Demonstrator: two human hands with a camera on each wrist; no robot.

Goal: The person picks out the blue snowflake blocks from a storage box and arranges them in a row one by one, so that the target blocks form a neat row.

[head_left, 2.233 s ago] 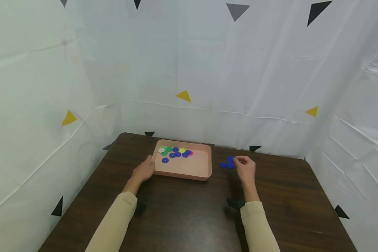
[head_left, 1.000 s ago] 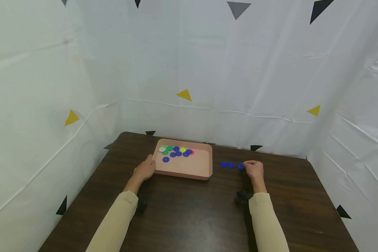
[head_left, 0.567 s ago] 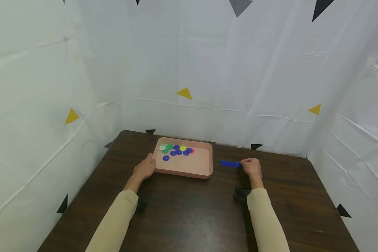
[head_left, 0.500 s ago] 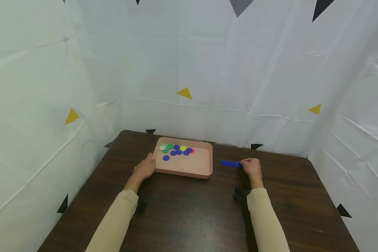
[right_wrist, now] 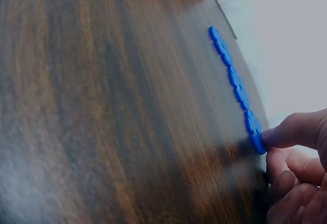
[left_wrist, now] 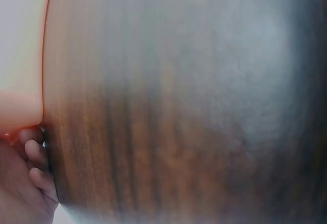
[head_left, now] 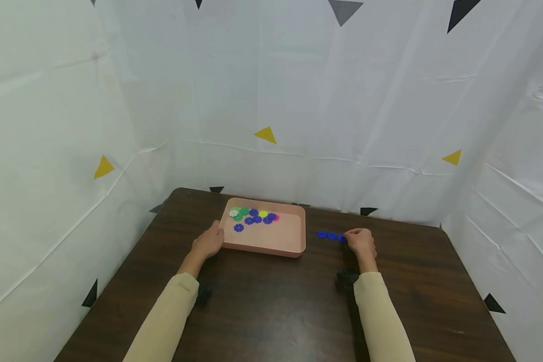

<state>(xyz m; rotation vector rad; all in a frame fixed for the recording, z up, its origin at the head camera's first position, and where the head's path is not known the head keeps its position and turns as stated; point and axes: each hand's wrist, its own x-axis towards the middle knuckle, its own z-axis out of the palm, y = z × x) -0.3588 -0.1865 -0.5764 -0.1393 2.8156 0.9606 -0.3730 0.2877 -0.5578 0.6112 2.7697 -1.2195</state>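
Note:
At the tray's left side, my left hand (head_left: 207, 242) grips the rim of a shallow pink tray (head_left: 282, 239); the left wrist view shows its fingers (left_wrist: 37, 155) curled at the tray's corner. To the right of the tray, three blue flower-shaped plastic discs lie on the table in a row: a left one (head_left: 322, 235), a middle one (head_left: 332, 236) and a right one (right_wrist: 251, 124). Between thumb and fingers, my right hand (head_left: 362, 243) pinches the right-hand disc by its outer edge. In the right wrist view the discs stand edge to edge.
Inside the tray lie several more flower discs: blue ones (head_left: 238, 228), green ones (head_left: 244, 211), a white one (head_left: 233, 213), a yellow one (head_left: 263, 213) and a pink one (head_left: 277, 217). A dark wooden table (head_left: 262, 301) carries everything, with white sheeting (head_left: 298, 100) behind.
My right hand has moved a blue disc from above the other two to the right, then back left against the row's end. My left hand stays on the tray.

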